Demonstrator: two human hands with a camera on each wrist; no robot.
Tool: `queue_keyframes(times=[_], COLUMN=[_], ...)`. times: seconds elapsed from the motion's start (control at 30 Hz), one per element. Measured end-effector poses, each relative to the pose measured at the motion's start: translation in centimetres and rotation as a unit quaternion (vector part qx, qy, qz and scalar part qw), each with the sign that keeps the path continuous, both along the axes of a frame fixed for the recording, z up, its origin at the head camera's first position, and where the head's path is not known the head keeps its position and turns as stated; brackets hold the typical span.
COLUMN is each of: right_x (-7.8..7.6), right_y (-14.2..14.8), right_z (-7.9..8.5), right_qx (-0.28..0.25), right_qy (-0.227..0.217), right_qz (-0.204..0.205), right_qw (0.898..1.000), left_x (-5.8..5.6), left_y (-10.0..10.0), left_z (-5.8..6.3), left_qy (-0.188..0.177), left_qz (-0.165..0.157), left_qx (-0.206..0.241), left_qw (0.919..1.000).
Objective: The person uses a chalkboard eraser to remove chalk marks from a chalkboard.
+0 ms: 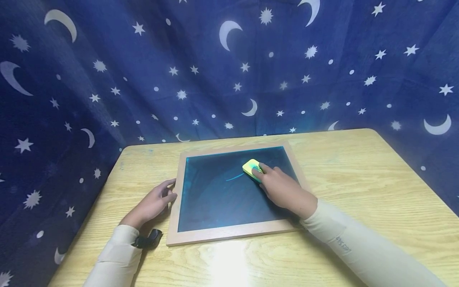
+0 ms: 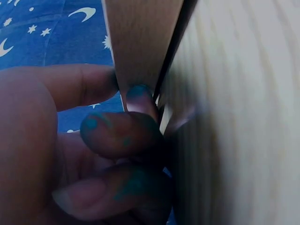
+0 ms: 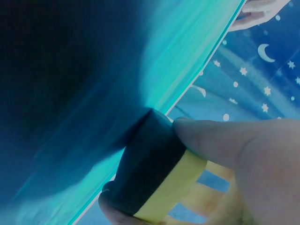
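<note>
A chalkboard (image 1: 215,203) in a light wooden frame lies on the table, with one short blue-green chalk line (image 1: 234,177) on its upper middle. My right hand (image 1: 283,189) grips a yellow board eraser (image 1: 251,165) at the right end of that line. In the right wrist view the eraser's dark felt (image 3: 150,168) faces the board, with thumb and fingers on its opposite sides. At the board's left edge, my left hand (image 1: 155,203) has its fingertips against the outside of the frame (image 2: 140,42). Blue-green smudges mark the left fingers (image 2: 122,133).
The wooden table (image 1: 358,179) extends around the board on all sides. Behind it hangs a dark blue curtain (image 1: 201,52) printed with moons and stars. A black strap (image 1: 148,239) circles the left sleeve near the board's lower left corner.
</note>
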State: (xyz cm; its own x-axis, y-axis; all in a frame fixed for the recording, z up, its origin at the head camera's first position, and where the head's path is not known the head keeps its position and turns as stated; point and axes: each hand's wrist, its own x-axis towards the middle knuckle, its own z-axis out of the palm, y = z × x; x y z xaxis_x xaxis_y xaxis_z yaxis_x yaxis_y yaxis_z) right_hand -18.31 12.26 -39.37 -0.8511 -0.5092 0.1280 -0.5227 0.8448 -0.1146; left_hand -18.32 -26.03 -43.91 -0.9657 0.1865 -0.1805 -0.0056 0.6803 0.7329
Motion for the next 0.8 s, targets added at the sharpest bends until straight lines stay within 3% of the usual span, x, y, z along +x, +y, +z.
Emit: queue_keyframes(times=[0.27,0.6,0.8], right_x=[1.1,3.6,5.0], right_y=[-1.6,-3.9,-5.0], right_z=[0.0,0.2,0.1], right_qx=[0.002,0.012,0.027], right_qy=[-0.016,-0.035,-0.016], right_qz=[0.036,0.083,0.123], right_qw=[0.999,0.996,0.992], left_x=[0.0,0.1,0.0], left_y=[0.0,0.1,0.0], left_z=[0.1,-0.1,-0.1], left_qy=[0.001,-0.002,0.0], left_qz=[-0.001,0.006,0.005], left_qx=[-0.007,0.003,0.004], left_qw=[1.0,1.0,1.0])
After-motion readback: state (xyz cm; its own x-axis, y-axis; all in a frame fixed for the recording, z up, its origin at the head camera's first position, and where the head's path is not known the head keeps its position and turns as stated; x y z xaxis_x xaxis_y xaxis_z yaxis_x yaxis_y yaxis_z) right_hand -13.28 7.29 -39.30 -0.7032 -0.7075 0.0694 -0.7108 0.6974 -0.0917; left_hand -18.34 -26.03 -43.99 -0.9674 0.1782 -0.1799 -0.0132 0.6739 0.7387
